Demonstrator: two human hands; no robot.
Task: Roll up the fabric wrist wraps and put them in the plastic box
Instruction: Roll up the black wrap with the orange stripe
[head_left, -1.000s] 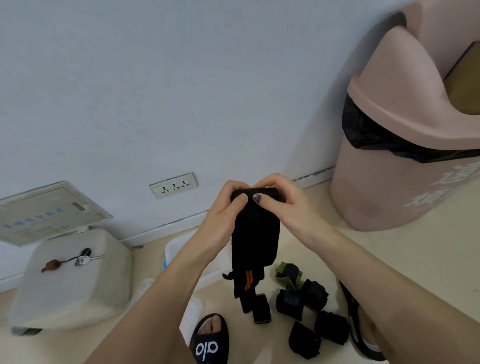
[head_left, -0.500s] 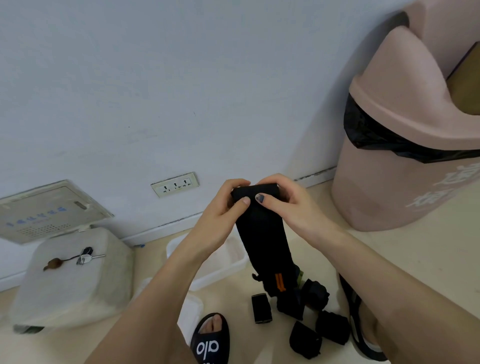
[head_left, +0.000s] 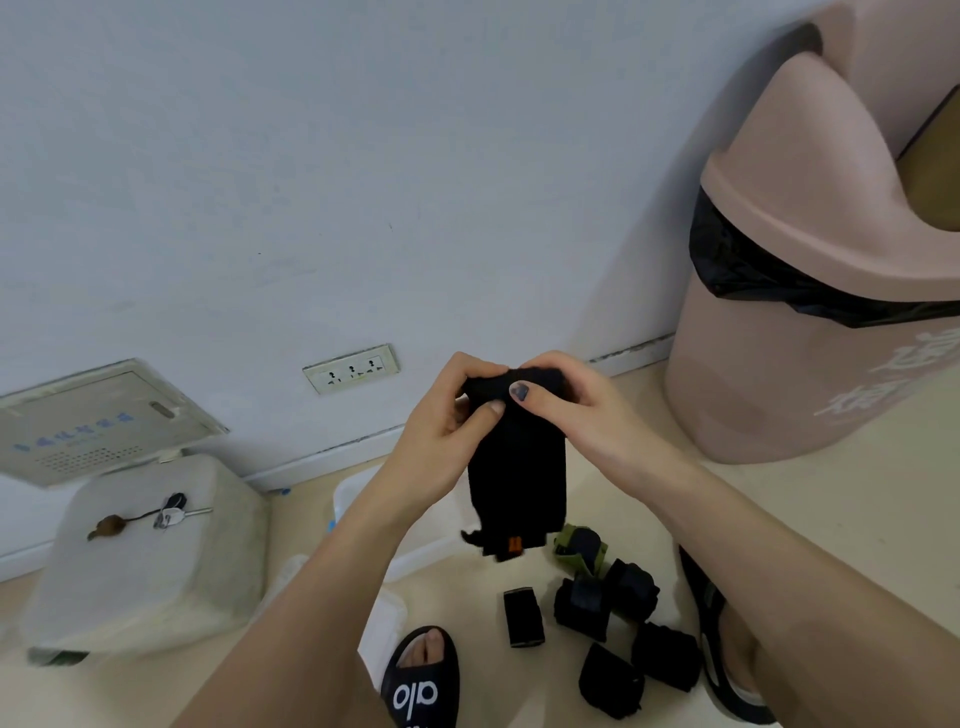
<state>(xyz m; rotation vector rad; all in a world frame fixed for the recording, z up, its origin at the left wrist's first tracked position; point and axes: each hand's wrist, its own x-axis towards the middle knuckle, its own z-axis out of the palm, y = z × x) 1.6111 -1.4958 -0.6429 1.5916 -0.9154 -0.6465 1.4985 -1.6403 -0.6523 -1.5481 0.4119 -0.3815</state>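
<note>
We see the left hand (head_left: 441, 431) and right hand (head_left: 576, 410) both pinching the black wrist wrap (head_left: 517, 478) (its rolled top end), rest hanging.

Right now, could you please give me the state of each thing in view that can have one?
Left hand: pinches the wrap's top.
Right hand: pinches the wrap's top.
Wrap: rolled at the top, the rest hanging.
Rolls: rolled up, on the floor, not in the box.
Box: open, mostly hidden behind the arm.
Bin: upright, lined with a black bag.
Keys: lying on the white block.
</note>
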